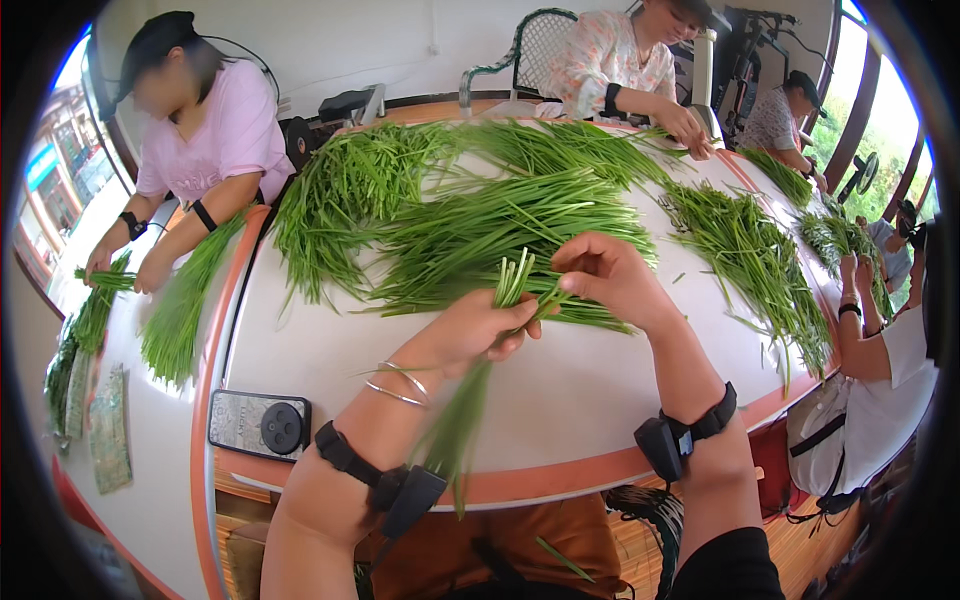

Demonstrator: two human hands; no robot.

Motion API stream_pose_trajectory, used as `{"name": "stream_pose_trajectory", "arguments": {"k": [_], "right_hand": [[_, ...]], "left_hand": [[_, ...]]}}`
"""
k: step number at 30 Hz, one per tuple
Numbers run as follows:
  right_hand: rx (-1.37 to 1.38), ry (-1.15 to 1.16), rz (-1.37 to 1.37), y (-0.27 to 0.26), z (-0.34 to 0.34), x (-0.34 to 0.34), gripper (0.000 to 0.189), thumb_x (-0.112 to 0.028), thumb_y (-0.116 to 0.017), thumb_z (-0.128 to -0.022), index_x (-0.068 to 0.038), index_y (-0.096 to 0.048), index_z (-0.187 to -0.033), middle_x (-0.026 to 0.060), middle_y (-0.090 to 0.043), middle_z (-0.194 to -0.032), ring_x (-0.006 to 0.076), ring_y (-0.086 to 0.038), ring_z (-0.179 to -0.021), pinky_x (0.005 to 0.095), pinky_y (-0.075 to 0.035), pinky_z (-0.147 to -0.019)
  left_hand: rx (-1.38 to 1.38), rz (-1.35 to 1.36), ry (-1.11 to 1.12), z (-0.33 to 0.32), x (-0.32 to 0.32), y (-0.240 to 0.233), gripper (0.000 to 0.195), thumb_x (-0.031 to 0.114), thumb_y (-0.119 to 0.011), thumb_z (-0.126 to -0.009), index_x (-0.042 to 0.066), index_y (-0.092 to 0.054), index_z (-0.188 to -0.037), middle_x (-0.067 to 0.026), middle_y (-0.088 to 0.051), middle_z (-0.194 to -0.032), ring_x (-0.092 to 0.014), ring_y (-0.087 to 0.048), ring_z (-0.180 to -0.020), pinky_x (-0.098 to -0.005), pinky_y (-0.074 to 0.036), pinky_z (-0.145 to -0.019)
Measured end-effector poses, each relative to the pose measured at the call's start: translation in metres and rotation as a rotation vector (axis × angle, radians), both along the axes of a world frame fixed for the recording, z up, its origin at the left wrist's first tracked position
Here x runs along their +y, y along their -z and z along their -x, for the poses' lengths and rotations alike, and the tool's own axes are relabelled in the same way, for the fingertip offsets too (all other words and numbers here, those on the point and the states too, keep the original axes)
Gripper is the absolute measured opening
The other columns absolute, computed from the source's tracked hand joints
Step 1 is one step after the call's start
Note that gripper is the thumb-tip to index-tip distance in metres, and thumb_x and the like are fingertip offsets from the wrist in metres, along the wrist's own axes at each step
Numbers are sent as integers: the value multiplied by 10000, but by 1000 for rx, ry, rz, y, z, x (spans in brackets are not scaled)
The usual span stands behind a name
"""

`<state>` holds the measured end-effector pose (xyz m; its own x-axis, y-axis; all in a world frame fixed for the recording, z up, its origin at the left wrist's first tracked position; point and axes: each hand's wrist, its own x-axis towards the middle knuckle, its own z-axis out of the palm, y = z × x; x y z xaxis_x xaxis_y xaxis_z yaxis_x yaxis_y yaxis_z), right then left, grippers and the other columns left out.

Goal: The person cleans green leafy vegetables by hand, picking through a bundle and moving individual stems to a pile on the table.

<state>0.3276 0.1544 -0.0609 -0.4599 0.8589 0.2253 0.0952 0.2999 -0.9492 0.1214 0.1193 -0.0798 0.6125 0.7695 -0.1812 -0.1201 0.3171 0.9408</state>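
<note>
My left hand [480, 326] is closed around a bunch of green garlic chives [454, 427]; its pale cut ends point up and the leaves hang down over the table's near edge. Just to the right, my right hand [607, 281] has its thumb and forefinger at a few green stems beside the top of the bunch; whether it grips them is not plain. Behind both hands lies a large pile of chives [510, 225]. Another heap of chives [352, 187] lies at the back left, and more chives [577, 150] lie along the far edge.
The white table [300, 360] has an orange rim. A phone [259, 424] lies at its left corner. To the right is a heap of greens and trimmings [757, 262]. Co-workers handle greens at the left, far side and right. A second table [161, 465] adjoins on the left.
</note>
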Motion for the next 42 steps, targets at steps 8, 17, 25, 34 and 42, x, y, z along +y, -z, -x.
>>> {"name": "stream_pose_trajectory", "arguments": {"k": [8,17,25,34,42], "right_hand": [[41,100,75,-2,-1,2,168,-44,-598,-829,24,-571,-981,27,-605,-831,78,-573,-720,216,-465,-647],[-24,128,-91,4,2,3,114,-54,-629,-804,-14,-616,-910,-2,-604,-782,53,-522,-678,195,-437,-636],[-209,95,-185,-5,6,-5,65,-62,-650,-776,-26,-649,-829,-2,-606,-743,58,-484,-631,215,-409,-583],[206,189,-186,7,18,-1,215,92,-463,-794,-7,-593,-934,39,-584,-782,85,-493,-648,216,-417,-617],[248,361,-303,-5,-8,5,212,111,-349,-738,-19,-510,-784,-3,-467,-658,61,-434,-600,191,-342,-552]], "left_hand": [[-23,-3,-112,0,2,5,270,224,-483,-912,18,-541,-1076,-23,-513,-773,-46,-418,-543,-165,-310,-432],[17,-68,-93,-1,2,6,203,231,-584,-856,59,-558,-961,-21,-533,-790,-67,-457,-588,-195,-352,-472],[-36,-75,-96,-2,2,8,171,144,-541,-868,36,-527,-1000,-42,-553,-852,-106,-512,-696,-260,-461,-656],[-81,67,-85,-3,-2,2,250,140,-554,-856,28,-539,-1079,-20,-564,-869,-125,-563,-769,-312,-512,-758],[-116,132,-200,-2,3,5,241,121,-465,-886,23,-510,-1101,-10,-508,-784,-106,-489,-648,-260,-442,-597]]}}
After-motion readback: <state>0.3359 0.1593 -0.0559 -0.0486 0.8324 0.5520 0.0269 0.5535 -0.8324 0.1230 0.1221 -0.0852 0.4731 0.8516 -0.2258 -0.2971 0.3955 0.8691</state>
